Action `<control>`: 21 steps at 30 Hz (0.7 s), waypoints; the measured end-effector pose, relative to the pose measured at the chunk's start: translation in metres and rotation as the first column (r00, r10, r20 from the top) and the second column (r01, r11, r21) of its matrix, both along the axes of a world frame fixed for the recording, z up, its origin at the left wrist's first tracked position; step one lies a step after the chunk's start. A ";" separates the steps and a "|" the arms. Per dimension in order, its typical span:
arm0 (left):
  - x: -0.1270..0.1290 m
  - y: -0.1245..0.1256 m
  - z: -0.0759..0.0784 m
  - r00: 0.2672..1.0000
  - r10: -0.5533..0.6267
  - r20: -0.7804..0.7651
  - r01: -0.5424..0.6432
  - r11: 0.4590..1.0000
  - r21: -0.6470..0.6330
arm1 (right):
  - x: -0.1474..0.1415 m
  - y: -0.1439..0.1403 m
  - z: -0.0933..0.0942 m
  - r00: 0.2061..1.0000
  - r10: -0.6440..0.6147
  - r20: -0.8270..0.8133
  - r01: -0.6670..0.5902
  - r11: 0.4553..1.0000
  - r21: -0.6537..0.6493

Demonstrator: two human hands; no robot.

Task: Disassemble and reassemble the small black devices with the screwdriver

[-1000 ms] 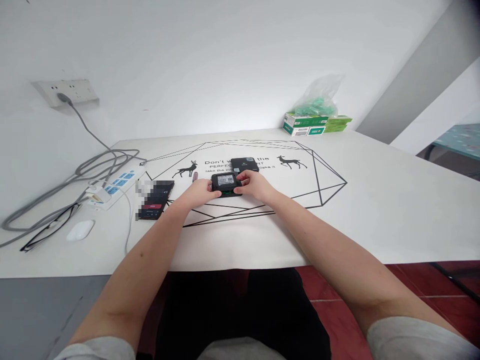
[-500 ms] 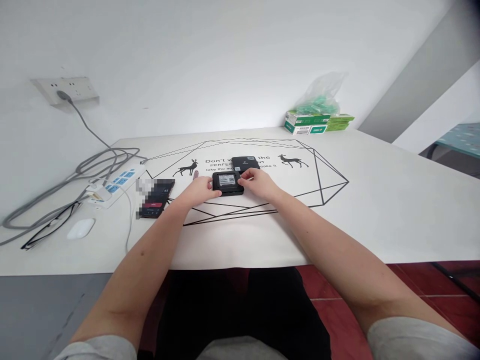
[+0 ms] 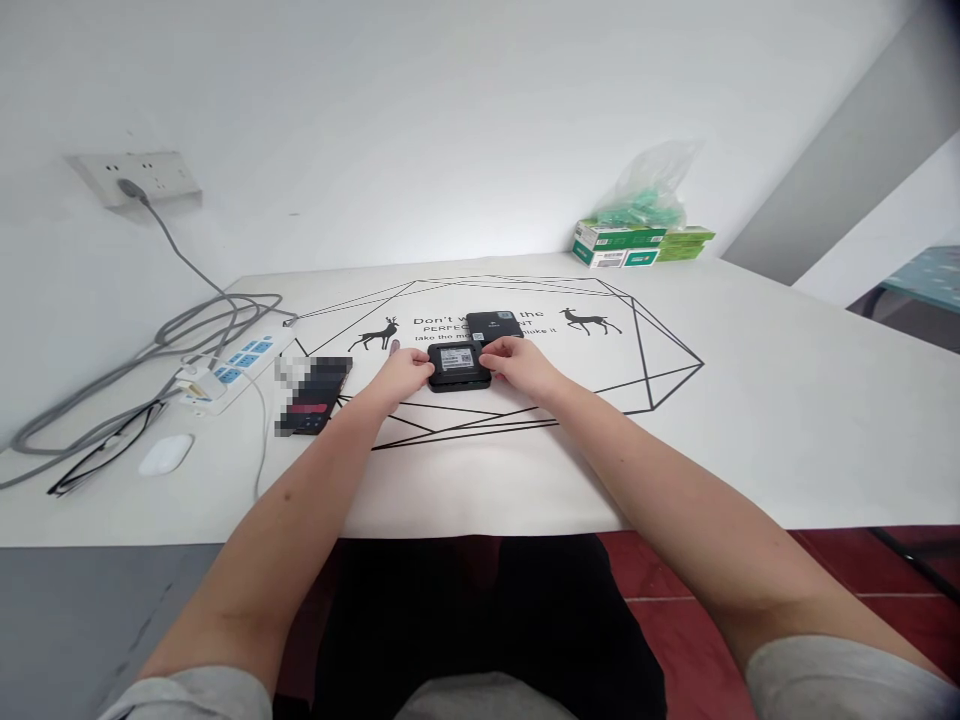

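Note:
A flat, squarish black electronic device [image 3: 459, 367] lies on the table with a white printed label in its recessed upper side. My left hand [image 3: 403, 377] has its fingertips closed on the left edge. At the opposite edge, my right hand [image 3: 519, 367] grips the upper right part between thumb and fingers. Right behind the device is a second flat black square piece [image 3: 493, 325] with small light print and a sticker; its near edge is partly hidden. A small brownish item [image 3: 395, 346] shows just beyond my left hand, too small to name.
To the left are a phone [image 3: 319, 395], a white power strip [image 3: 244, 370] with grey cable, eyeglasses [image 3: 109, 450] and a white earbud case [image 3: 166, 454]. Green and white boxes [image 3: 619, 243] under a plastic bag [image 3: 649, 190] stand by the wall.
My left thumb has drawn back from the device's near left corner to its left edge. My right fingers have shifted slightly along the right edge. The view has moved a little.

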State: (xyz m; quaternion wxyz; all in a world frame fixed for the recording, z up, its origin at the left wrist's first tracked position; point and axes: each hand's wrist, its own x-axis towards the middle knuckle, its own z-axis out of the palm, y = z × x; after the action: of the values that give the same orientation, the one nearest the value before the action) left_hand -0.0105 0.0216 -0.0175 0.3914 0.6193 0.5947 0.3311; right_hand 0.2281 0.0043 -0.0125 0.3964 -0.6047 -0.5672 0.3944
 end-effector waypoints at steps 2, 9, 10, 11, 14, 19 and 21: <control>0.001 0.000 0.002 1.000 0.018 0.026 -0.016 0.997 -0.076 | 0.000 0.000 0.000 0.999 -0.003 -0.035 0.003 1.000 -0.013; 0.000 0.003 0.004 0.981 0.056 0.185 -0.024 0.985 -0.171 | -0.002 -0.002 0.001 0.994 -0.012 -0.108 0.007 0.999 -0.043; 0.000 0.005 0.003 0.977 0.063 0.204 -0.025 0.983 -0.181 | -0.003 -0.002 0.001 0.993 -0.010 -0.118 0.005 0.999 -0.049; -0.001 0.006 0.002 0.973 0.068 0.221 -0.026 0.982 -0.188 | -0.003 -0.002 0.001 0.992 -0.010 -0.128 0.003 0.998 -0.055; -0.002 0.008 0.001 0.967 0.074 0.243 -0.025 0.980 -0.199 | -0.005 -0.001 0.000 0.989 -0.012 -0.150 0.002 0.998 -0.066; -0.001 0.010 0.005 0.973 0.045 0.228 0.006 0.976 -0.217 | -0.006 0.001 -0.005 0.990 0.011 -0.142 -0.016 0.999 -0.039; 0.000 0.011 0.007 0.973 0.035 0.227 0.019 0.973 -0.229 | -0.006 0.001 -0.007 0.993 0.031 -0.111 -0.033 0.999 -0.019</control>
State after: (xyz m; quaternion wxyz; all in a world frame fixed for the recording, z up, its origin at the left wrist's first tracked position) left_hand -0.0105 0.0328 -0.0108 0.5251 0.5251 0.5821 0.3313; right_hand 0.2223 0.0056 -0.0191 0.4145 -0.5767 -0.5499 0.4396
